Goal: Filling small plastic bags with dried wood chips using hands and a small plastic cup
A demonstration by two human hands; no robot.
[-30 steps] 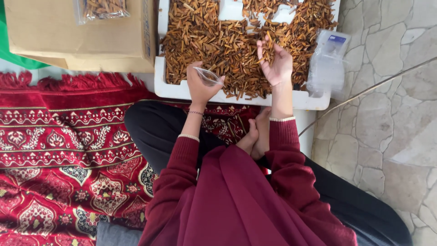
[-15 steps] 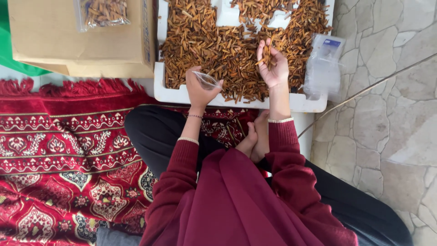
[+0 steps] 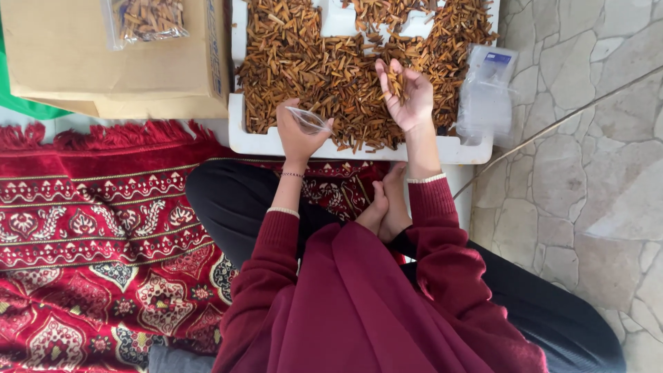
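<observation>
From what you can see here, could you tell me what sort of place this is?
Probably a home floor used for hand-packing: a red patterned rug on stone tiles, and a white tray of brown sticks.

A tray (image 3: 276, 141) was set on the floor before the crossed legs, and the sticks (image 3: 324, 69) were heaped in it. The left hand (image 3: 298, 131) was held over the tray's near edge with a small bag (image 3: 309, 121) in it; the right hand (image 3: 409, 93) was raised to its right, a few sticks lying in the palm. A stack of bags (image 3: 485, 93) was propped at the tray's right end. A cardboard box (image 3: 83, 65) was placed left of the tray, a filled bag (image 3: 146, 19) on top. A rug (image 3: 90, 242) was spread underneath, at the left.
</observation>
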